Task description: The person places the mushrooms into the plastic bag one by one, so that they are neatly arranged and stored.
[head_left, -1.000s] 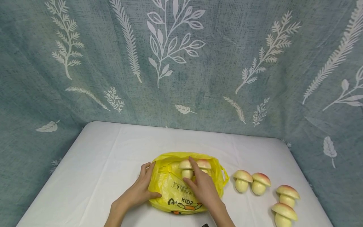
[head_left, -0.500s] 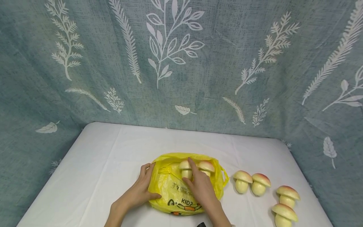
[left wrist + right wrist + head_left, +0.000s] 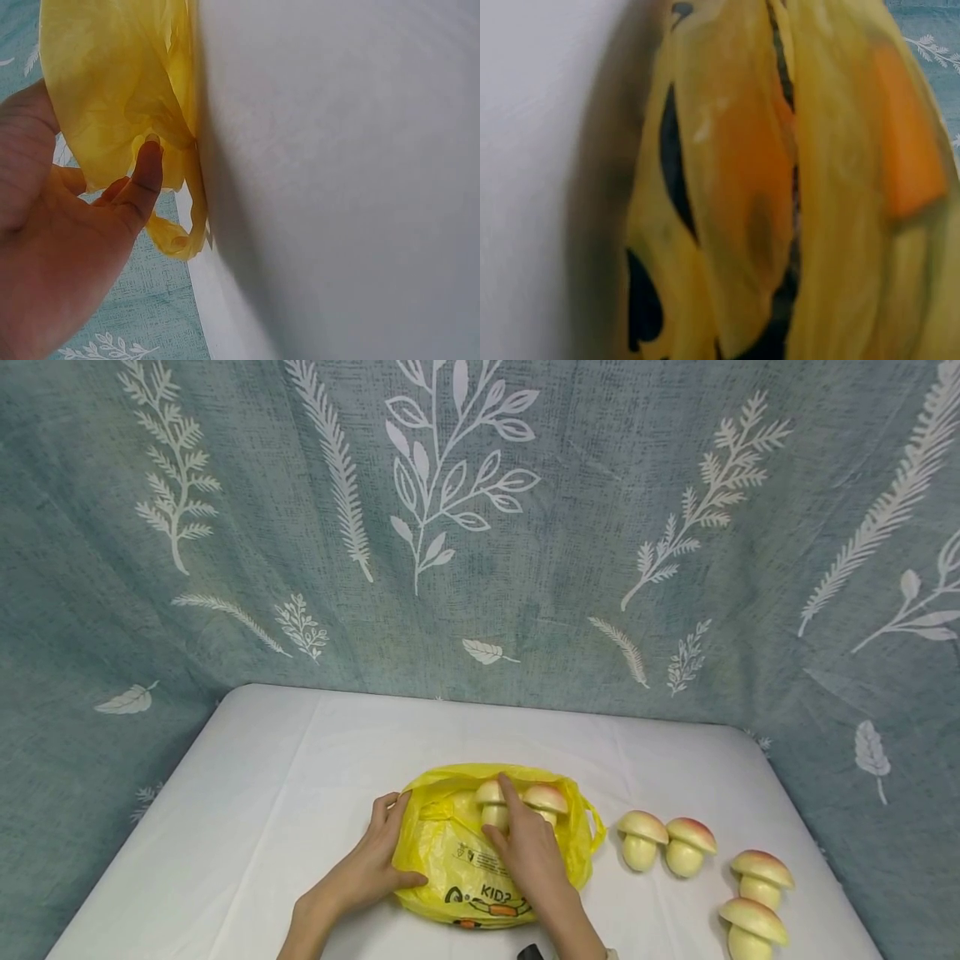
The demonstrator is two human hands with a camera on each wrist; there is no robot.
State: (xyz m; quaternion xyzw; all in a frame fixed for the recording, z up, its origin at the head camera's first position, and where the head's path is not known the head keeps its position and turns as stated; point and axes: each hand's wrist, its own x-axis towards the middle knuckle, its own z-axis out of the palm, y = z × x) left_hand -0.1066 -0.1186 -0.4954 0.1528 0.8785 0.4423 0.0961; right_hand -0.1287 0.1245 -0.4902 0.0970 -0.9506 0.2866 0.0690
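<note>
A yellow plastic bag (image 3: 442, 856) with printed lettering lies with its mouth spread. My left hand (image 3: 366, 858) grips its left side, fingers behind the rim and thumb in front; the left wrist view shows the fingertips against the thin yellow film (image 3: 105, 90). My right hand (image 3: 531, 852) reaches into the mouth, index finger and thumb around a toy mushroom (image 3: 490, 792) with a cream stem and pinkish cap. A second toy mushroom (image 3: 545, 797) sits to its right inside the bag, partly behind the hand. Only blurred printed bag (image 3: 742, 150) fills the right wrist view.
Two more toy mushrooms, one pale-capped (image 3: 641, 841) and one redder (image 3: 687, 846), stand right of the bag. Another pair, a back one (image 3: 761, 877) and a front one (image 3: 752, 928), is farther right. A white cloth (image 3: 247, 827) covers the table; a patterned curtain (image 3: 562, 635) hangs behind.
The second mushroom in the bag has shifted slightly right and down. My right wrist has swung a little left, and the mushroom at its fingers has moved slightly. The left hand stays put.
</note>
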